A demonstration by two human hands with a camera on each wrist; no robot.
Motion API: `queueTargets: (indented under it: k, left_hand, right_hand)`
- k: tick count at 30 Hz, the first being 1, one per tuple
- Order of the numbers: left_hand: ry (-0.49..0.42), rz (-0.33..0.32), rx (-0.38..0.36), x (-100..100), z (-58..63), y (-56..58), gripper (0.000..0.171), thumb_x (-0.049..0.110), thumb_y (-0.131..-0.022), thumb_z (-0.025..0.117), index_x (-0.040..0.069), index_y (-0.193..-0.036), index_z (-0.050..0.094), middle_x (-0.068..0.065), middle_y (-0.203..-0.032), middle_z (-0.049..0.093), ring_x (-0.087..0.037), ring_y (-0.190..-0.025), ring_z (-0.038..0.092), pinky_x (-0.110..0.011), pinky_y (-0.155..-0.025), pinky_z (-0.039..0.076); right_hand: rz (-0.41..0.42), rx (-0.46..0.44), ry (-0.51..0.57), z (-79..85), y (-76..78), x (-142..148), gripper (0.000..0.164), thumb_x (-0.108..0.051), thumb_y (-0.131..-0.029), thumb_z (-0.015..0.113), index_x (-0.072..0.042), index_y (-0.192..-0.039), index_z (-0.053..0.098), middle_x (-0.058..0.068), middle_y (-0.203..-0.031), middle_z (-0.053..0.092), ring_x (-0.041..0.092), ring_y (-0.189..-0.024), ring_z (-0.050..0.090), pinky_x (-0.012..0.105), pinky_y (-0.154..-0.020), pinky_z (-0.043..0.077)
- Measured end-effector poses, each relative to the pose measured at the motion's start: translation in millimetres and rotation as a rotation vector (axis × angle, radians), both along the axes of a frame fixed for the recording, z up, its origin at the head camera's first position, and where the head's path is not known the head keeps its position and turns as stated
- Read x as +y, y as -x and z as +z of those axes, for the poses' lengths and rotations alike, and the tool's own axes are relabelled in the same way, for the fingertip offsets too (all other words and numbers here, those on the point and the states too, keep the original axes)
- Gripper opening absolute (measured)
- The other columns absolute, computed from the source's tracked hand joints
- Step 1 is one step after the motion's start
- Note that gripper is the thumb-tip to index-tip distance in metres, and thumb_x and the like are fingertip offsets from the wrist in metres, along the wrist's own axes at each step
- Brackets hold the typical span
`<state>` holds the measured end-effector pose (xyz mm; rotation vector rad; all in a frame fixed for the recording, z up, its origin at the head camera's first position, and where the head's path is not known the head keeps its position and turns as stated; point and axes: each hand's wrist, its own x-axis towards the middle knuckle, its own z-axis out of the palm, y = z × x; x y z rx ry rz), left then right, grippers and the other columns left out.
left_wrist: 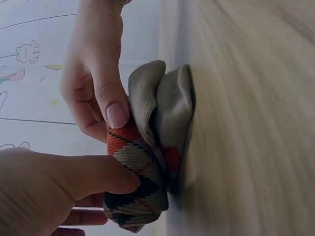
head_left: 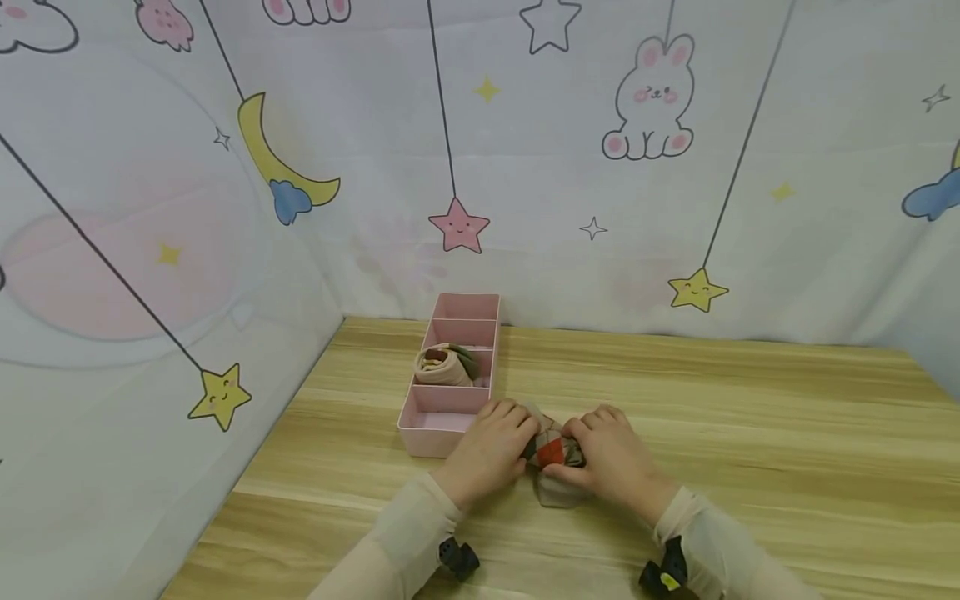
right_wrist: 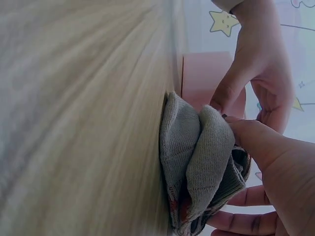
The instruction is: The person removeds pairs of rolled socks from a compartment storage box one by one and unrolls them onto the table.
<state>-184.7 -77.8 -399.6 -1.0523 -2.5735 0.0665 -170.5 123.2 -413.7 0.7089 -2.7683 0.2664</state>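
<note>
A pair of argyle socks (head_left: pixel 551 451), grey-beige with red and dark diamonds, is partly rolled up on the table between both hands. My left hand (head_left: pixel 491 446) grips the roll from the left, its thumb (left_wrist: pixel 110 174) lying across the diamond pattern. From the other side my right hand (head_left: pixel 618 458) holds the roll, thumb along the near side. Two plain grey sock ends (right_wrist: pixel 206 152) stick out of the roll, one close over the tabletop, as the right wrist view shows. The far fingers are partly hidden behind the roll.
A pink divided box (head_left: pixel 442 443) stands just left of the socks, beyond my left hand. One of its compartments holds a rolled beige and green sock bundle (head_left: pixel 444 368). A patterned curtain (head_left: pixel 540 167) hangs behind the wooden table (head_left: pixel 750 433).
</note>
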Motion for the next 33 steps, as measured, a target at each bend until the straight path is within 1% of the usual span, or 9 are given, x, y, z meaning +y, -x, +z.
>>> queueTargets:
  k: [3,7,14,18,21,24,27,30,33]
  left_hand:
    - [0.017,-0.015,-0.006,-2,0.8,0.0,0.031,0.023,-0.074,0.076,0.020,-0.102,0.062,0.004,-0.105,0.063,-0.016,-0.105,0.056,-0.034,-0.097,0.042]
    - [0.013,-0.029,-0.016,-4,-0.7,0.7,0.030,0.022,-0.074,0.076,0.020,-0.101,0.062,0.004,-0.104,0.063,-0.016,-0.104,0.056,-0.034,-0.098,0.042]
    - [-0.033,-0.031,-0.059,-8,-0.7,-3.1,0.032,0.027,-0.077,0.077,0.021,-0.104,0.062,0.004,-0.106,0.061,-0.017,-0.107,0.055,-0.036,-0.099,0.041]
    - [-0.085,-0.045,-0.047,-10,0.7,-7.2,0.029,0.031,-0.078,0.077,0.021,-0.100,0.062,0.004,-0.103,0.060,-0.016,-0.105,0.054,-0.036,-0.098,0.041]
    - [-0.140,-0.083,0.004,-11,1.3,-11.1,0.026,0.030,-0.076,0.078,0.020,-0.094,0.062,0.005,-0.096,0.059,-0.015,-0.099,0.055,-0.033,-0.093,0.043]
    - [-0.175,-0.126,0.056,-11,1.4,-15.4,0.025,0.030,-0.075,0.079,0.019,-0.087,0.061,0.005,-0.089,0.058,-0.013,-0.089,0.054,-0.030,-0.084,0.044]
    - [-0.208,-0.182,0.086,-10,-1.4,-19.0,0.025,0.030,-0.074,0.080,0.019,-0.083,0.060,0.006,-0.085,0.058,-0.012,-0.083,0.055,-0.028,-0.078,0.045]
    - [-0.229,-0.231,0.079,-10,-7.7,-22.3,0.023,0.031,-0.075,0.079,0.019,-0.083,0.062,0.007,-0.085,0.061,-0.010,-0.080,0.058,-0.025,-0.074,0.046]
    - [-0.232,-0.261,0.037,-9,-13.1,-25.5,0.021,0.032,-0.078,0.078,0.019,-0.088,0.065,0.008,-0.088,0.064,-0.009,-0.082,0.060,-0.023,-0.075,0.048]
  right_hand:
    - [-0.006,-0.002,-0.007,0.0,-2.2,-2,0.051,-0.061,-0.076,0.068,-0.014,-0.093,0.064,0.002,-0.087,0.065,0.024,-0.092,0.061,0.048,-0.101,0.040]
    - [-0.019,0.003,-0.023,0.3,-4.9,-4,0.050,-0.061,-0.076,0.068,-0.014,-0.094,0.064,0.002,-0.088,0.066,0.024,-0.093,0.061,0.049,-0.102,0.040]
    - [-0.016,0.045,-0.054,2.4,-6.6,-5,0.049,-0.061,-0.073,0.071,-0.017,-0.094,0.063,0.000,-0.087,0.066,0.022,-0.091,0.060,0.046,-0.100,0.041]
    - [-0.007,0.052,-0.054,4.1,-6.7,-6,0.045,-0.058,-0.074,0.072,-0.018,-0.093,0.063,-0.002,-0.083,0.065,0.019,-0.085,0.059,0.045,-0.099,0.042]
    - [-0.003,0.047,-0.048,4.6,-6.0,-7,0.042,-0.057,-0.074,0.072,-0.019,-0.091,0.063,-0.003,-0.081,0.065,0.018,-0.083,0.058,0.045,-0.098,0.042]
    - [-0.004,0.031,-0.035,5.4,-4.2,-7,0.040,-0.055,-0.075,0.073,-0.019,-0.089,0.063,-0.004,-0.079,0.066,0.017,-0.081,0.059,0.046,-0.098,0.042]
    - [0.001,0.005,-0.017,7.0,-1.5,-5,0.038,-0.053,-0.076,0.073,-0.019,-0.088,0.064,-0.005,-0.079,0.067,0.018,-0.081,0.060,0.047,-0.099,0.042]
    - [0.013,-0.009,-0.017,8.8,1.6,-3,0.037,-0.053,-0.076,0.073,-0.018,-0.088,0.065,-0.005,-0.078,0.068,0.019,-0.081,0.061,0.048,-0.098,0.043]
    - [0.031,-0.005,-0.039,11.8,4.2,-1,0.038,-0.052,-0.076,0.072,-0.017,-0.089,0.066,-0.003,-0.079,0.069,0.021,-0.081,0.063,0.049,-0.095,0.045]
